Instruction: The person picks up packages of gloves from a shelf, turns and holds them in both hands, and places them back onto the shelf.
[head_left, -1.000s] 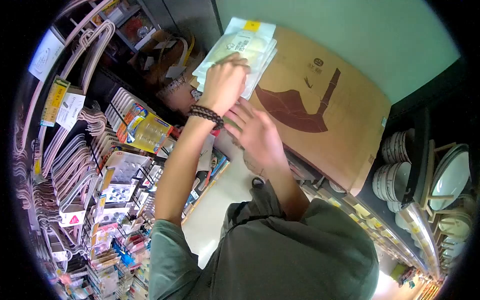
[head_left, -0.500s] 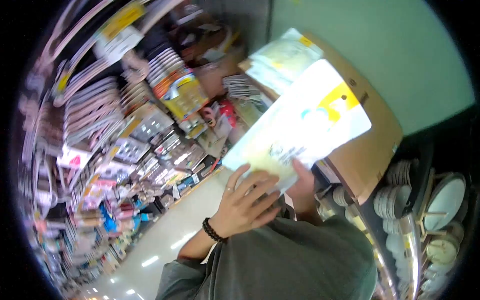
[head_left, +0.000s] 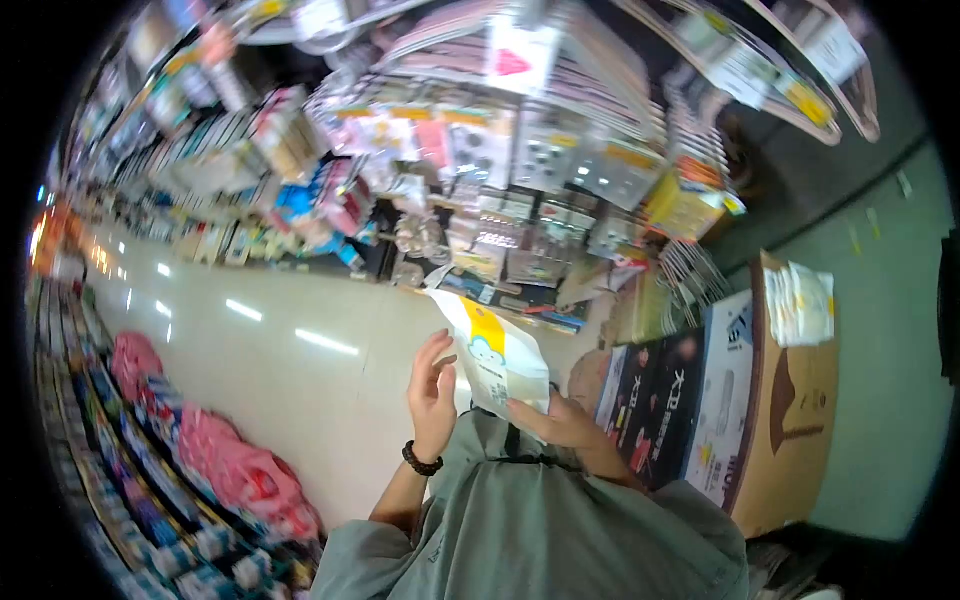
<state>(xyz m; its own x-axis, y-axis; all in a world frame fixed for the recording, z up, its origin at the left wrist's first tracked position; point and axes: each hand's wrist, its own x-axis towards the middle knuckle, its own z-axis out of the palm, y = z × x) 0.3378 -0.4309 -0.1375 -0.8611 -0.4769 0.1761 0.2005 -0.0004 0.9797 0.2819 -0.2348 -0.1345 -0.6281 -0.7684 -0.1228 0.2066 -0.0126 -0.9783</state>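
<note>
A white packet with a yellow band and a blue cloud shape [head_left: 487, 350] is held up in front of my body. My right hand [head_left: 560, 420] grips its lower right corner, with the thumb on the front. Beside the packet's left edge is my left hand [head_left: 433, 395], fingers loosely curled and apart, holding nothing; a dark beaded bracelet [head_left: 422, 460] is on that wrist. More white packets [head_left: 800, 305] lie stacked on the brown cardboard box [head_left: 790, 440] at the right.
Racks of hanging small goods [head_left: 490, 240] and hangers [head_left: 620, 70] fill the top. Boxes with dark fronts [head_left: 655, 400] stand at the right. Pink cloth [head_left: 240, 465] hangs along the left shelves, beside the pale floor [head_left: 290, 370]. A green wall [head_left: 880, 400] is far right.
The view has swung left, towards the aisle. One packet has come off the stack into my right hand. My left hand has moved off the packet to its left side.
</note>
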